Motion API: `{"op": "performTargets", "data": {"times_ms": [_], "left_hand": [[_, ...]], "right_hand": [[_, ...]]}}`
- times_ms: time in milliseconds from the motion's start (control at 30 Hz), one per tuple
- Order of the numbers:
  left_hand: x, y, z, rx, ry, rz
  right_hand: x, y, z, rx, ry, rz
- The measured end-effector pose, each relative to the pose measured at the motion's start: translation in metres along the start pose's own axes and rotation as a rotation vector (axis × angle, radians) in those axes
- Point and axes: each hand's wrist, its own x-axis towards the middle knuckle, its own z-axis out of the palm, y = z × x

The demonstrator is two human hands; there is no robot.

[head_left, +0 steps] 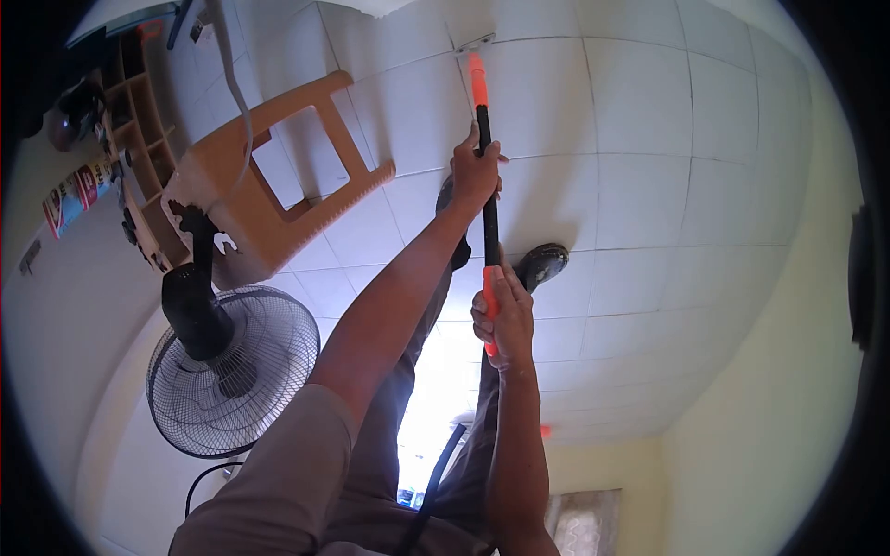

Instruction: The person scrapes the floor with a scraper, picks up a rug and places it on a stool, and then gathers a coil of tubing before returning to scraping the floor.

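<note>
A long-handled scraper (490,222) with a black shaft, an orange grip and an orange neck runs away from me, held in both hands. Its narrow flat head (476,44) is at the white tiled floor (547,102). My left hand (476,171) is wrapped round the black shaft, nearer the head. Lower down, my right hand (505,320) grips the orange end with its fingers closed. Beyond that hand, a dark shoe (542,266) stands on the tiles. The other foot is mostly hidden behind my left forearm.
A brown plastic stool (278,185) is on my left, with a black fan (232,371) close by. Behind them are a wooden shelf unit (144,120) with compartments and a colourful packet (79,196). A pale wall (760,408) rises on the right.
</note>
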Motion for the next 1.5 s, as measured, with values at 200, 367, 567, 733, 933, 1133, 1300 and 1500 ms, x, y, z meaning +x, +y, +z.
{"op": "performTargets", "data": {"times_ms": [200, 367, 567, 733, 933, 1133, 1300, 1500], "left_hand": [[0.007, 0.005, 0.000, 0.098, 0.005, 0.017], [0.040, 0.027, -0.007, 0.114, 0.031, 0.042], [0.024, 0.038, -0.011, 0.092, 0.002, -0.041], [0.049, 0.040, -0.014, 0.081, 0.033, 0.002], [0.030, 0.032, -0.012, 0.084, 0.009, -0.030], [0.045, 0.039, -0.008, 0.045, 0.045, 0.021], [0.033, 0.031, -0.009, 0.046, 0.010, -0.031], [0.060, 0.041, -0.011, 0.042, 0.039, 0.028]], "right_hand": [[0.006, 0.001, 0.000, 0.009, -0.042, -0.003], [0.019, -0.018, 0.038, -0.029, -0.047, -0.056], [-0.001, -0.024, 0.048, 0.002, -0.002, -0.006], [0.020, -0.024, 0.051, 0.006, -0.025, -0.029], [0.006, -0.013, 0.042, -0.023, -0.009, -0.030], [0.017, -0.026, 0.042, 0.008, -0.005, -0.014], [0.005, -0.021, 0.040, -0.016, 0.006, -0.012], [0.018, -0.034, 0.046, -0.019, -0.026, -0.044]]}}
